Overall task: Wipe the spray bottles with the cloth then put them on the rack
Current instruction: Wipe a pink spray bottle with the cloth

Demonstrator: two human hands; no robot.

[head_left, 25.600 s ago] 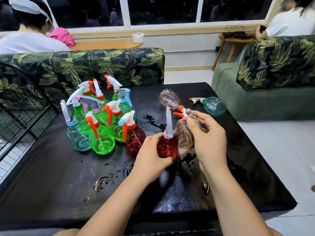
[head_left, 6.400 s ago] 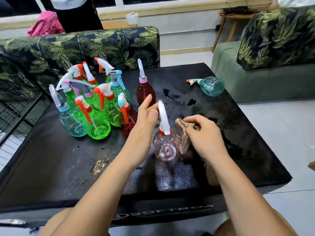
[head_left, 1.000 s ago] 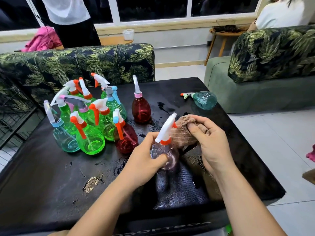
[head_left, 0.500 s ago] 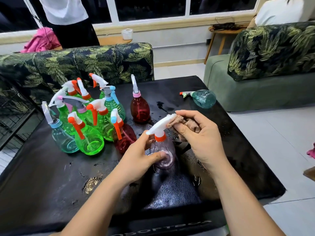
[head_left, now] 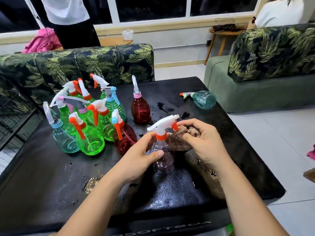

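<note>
Cloth (head_left: 180, 142) is sliding down from the sprayer tip to the pink bottle's (head_left: 164, 160) shoulder.
Left hand (head_left: 139, 159) is gripping that bottle on the table (head_left: 51, 176); right hand (head_left: 204, 143) is clutching the cloth; upright bottles (head_left: 90, 142) are crowding just left.

Spray bottles, tally: thirteen as best I can count. Ten stand packed in the cluster (head_left: 90, 143) at my left, but the trigger heads overlap, so that figure is unsure. Of these, one is a red bottle (head_left: 127, 142), one a pale blue bottle (head_left: 62, 142), and the rest are green or green-tinged. Apart from them: one dark red bottle (head_left: 140, 110), one teal bottle (head_left: 204, 99), one clear pinkish bottle (head_left: 163, 157). Brown cloth (head_left: 179, 143): one. My hands: two, left hand (head_left: 138, 160) and right hand (head_left: 202, 145). Black table (head_left: 42, 167): one. Leaf-print sofas: two, the near sofa (head_left: 85, 63) and the right sofa (head_left: 272, 53). Other people: two, a standing person (head_left: 68, 11) and a seated person (head_left: 279, 12). Wire rack (head_left: 15, 108): one.
</note>
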